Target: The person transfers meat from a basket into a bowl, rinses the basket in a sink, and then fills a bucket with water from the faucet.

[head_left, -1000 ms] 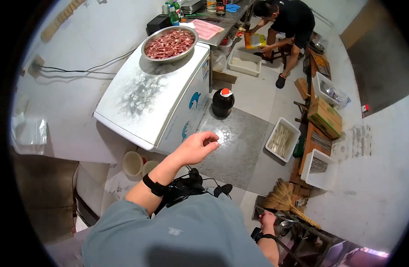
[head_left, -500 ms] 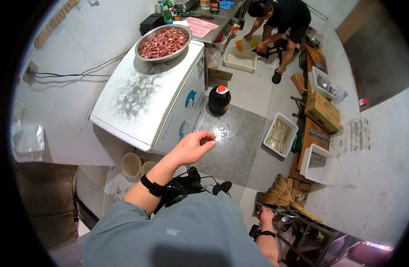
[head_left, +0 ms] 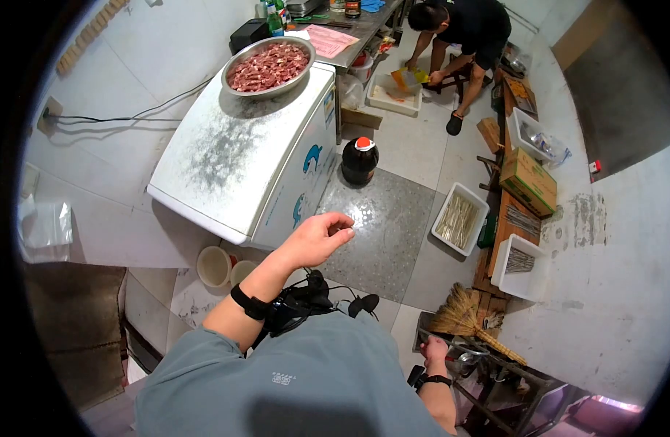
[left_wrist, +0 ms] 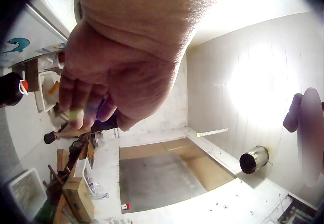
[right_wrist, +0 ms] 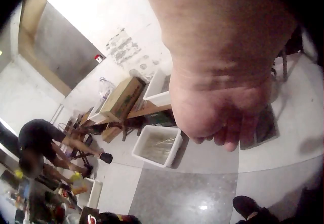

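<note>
My left hand (head_left: 317, 239) hovers in front of my body with its fingers loosely bent, holding nothing. Its palm and relaxed fingers also show in the left wrist view. Beyond it on the floor stands a dark bottle (head_left: 360, 164) with a red cap. My right hand (head_left: 434, 351) hangs low at my side, near a straw broom (head_left: 459, 317). In the right wrist view that hand (right_wrist: 220, 107) has loosely curled fingers and nothing in them.
A metal bowl (head_left: 308, 64) of cut meat sits on a white freezer (head_left: 182, 175) at left. Ahead, a bent-over person (head_left: 473, 33) tips a yellow bag (head_left: 411, 77) over a white tub (head_left: 375, 102). Another tub (head_left: 481, 226) holds thin sticks. Wooden shelving (head_left: 506, 211) runs along the right wall.
The person ahead has lowered and tipped the yellow bag over the white tub, where something orange now shows. My view has shifted slightly; both my hands keep about the same pose.
</note>
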A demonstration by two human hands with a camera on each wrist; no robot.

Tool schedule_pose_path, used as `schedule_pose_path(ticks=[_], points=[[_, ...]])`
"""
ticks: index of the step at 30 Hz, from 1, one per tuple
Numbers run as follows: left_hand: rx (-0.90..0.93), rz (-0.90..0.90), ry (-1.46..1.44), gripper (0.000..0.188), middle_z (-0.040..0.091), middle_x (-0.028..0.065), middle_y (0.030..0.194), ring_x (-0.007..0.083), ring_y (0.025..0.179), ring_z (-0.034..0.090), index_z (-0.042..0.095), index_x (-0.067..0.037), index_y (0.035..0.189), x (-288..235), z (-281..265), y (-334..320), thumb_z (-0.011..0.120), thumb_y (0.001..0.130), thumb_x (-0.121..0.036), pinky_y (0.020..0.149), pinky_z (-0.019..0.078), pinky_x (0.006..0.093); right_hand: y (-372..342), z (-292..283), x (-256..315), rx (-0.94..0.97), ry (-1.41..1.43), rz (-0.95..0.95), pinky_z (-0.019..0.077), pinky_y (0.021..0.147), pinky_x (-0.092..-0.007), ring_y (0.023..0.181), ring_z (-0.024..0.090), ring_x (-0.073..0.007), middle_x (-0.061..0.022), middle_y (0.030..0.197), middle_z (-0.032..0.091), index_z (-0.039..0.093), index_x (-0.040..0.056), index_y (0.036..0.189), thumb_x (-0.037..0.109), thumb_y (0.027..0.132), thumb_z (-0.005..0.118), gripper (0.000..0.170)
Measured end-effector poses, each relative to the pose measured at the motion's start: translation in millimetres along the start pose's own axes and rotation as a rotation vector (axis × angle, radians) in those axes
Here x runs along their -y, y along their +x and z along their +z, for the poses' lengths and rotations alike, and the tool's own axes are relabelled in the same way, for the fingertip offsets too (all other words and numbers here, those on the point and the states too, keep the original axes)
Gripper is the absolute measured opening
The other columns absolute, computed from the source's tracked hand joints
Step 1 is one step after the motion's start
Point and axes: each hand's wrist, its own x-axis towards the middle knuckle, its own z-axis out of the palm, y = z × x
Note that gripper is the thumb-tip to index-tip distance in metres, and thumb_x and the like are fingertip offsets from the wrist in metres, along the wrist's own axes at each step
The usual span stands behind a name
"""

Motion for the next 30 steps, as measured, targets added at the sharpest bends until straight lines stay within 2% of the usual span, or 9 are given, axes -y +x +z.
schedule_pose_path(ticks=[2,6,8,15,17,22,25,28,30], points=[[0.030,0.003,0.029,0.029,0.064,0.0055,0.092,0.0110,0.084,0.059,0.059,0.002,0.111,1,-1,0,0.059,0.090,-0.018,0.075,0.0482,0.0269,-4,-1,2,0.014,0.004,-0.013,0.0470,0.043,-0.0293,0.052,0.057,-0.0173,-0.0055,0.069,0.054,0.055,0.0028,0.086,0.015,0.089,0.055,0.013],[0.036,-0.036,0.012,0.029,0.065,0.0055,0.092,0.0111,0.084,0.059,0.059,0.002,0.111,-1,0,-1,0.059,0.090,-0.018,0.075,0.0483,0.0267,-12,1,9,0.005,-0.013,-0.018,0.0487,0.046,-0.0297,0.056,0.059,-0.0175,-0.0058,0.071,0.056,0.056,0.0025,0.089,0.016,0.090,0.055,0.014],[0.005,-0.006,-0.013,0.033,0.065,0.0092,0.087,0.0149,0.078,0.059,0.061,0.002,0.108,3,2,-1,0.061,0.088,-0.025,0.074,0.0482,0.0292,-8,1,6,0.007,-0.009,-0.013,0.0489,0.046,-0.0298,0.056,0.059,-0.0175,-0.0058,0.071,0.056,0.056,0.0027,0.090,0.016,0.090,0.055,0.013],[0.004,-0.006,-0.026,0.033,0.064,0.0083,0.087,0.0137,0.079,0.058,0.060,0.002,0.108,1,2,-2,0.061,0.088,-0.025,0.073,0.0480,0.0285,-8,1,7,0.012,0.007,0.005,0.0480,0.046,-0.0301,0.056,0.058,-0.0175,-0.0064,0.071,0.056,0.055,0.0032,0.087,0.015,0.090,0.055,0.012],[0.036,-0.027,0.004,0.030,0.065,0.0057,0.092,0.0112,0.084,0.060,0.059,0.002,0.111,0,0,-2,0.059,0.090,-0.018,0.076,0.0483,0.0267,-7,1,7,0.012,0.007,0.002,0.0477,0.045,-0.0299,0.056,0.058,-0.0175,-0.0065,0.071,0.056,0.054,0.0033,0.086,0.015,0.090,0.055,0.012],[0.033,-0.028,0.006,0.030,0.065,0.0061,0.093,0.0118,0.086,0.060,0.059,0.002,0.112,0,1,-3,0.059,0.090,-0.018,0.077,0.0485,0.0271,-11,1,9,0.014,0.010,-0.001,0.0476,0.046,-0.0294,0.055,0.058,-0.0175,-0.0062,0.071,0.056,0.054,0.0038,0.087,0.015,0.090,0.055,0.012],[0.035,-0.036,0.002,0.030,0.065,0.0064,0.094,0.0122,0.086,0.060,0.058,0.003,0.112,-1,1,-3,0.059,0.090,-0.018,0.078,0.0486,0.0273,-18,3,13,-0.009,0.066,-0.011,0.0419,0.044,-0.0295,0.053,0.054,-0.0169,-0.0069,0.067,0.054,0.055,-0.0016,0.085,0.010,0.088,0.056,0.013],[0.037,-0.038,0.005,0.030,0.065,0.0066,0.095,0.0124,0.087,0.060,0.058,0.003,0.112,0,1,-3,0.059,0.091,-0.018,0.078,0.0486,0.0274,-14,3,11,-0.020,0.064,-0.019,0.0424,0.043,-0.0296,0.052,0.054,-0.0170,-0.0069,0.066,0.054,0.055,-0.0016,0.083,0.010,0.087,0.056,0.013],[0.038,-0.034,0.007,0.030,0.065,0.0067,0.095,0.0125,0.087,0.060,0.058,0.003,0.112,0,0,-3,0.059,0.091,-0.018,0.079,0.0486,0.0274,-7,0,6,0.014,-0.004,0.000,0.0486,0.048,-0.0297,0.056,0.058,-0.0174,-0.0056,0.072,0.056,0.055,0.0038,0.089,0.015,0.089,0.054,0.012]])
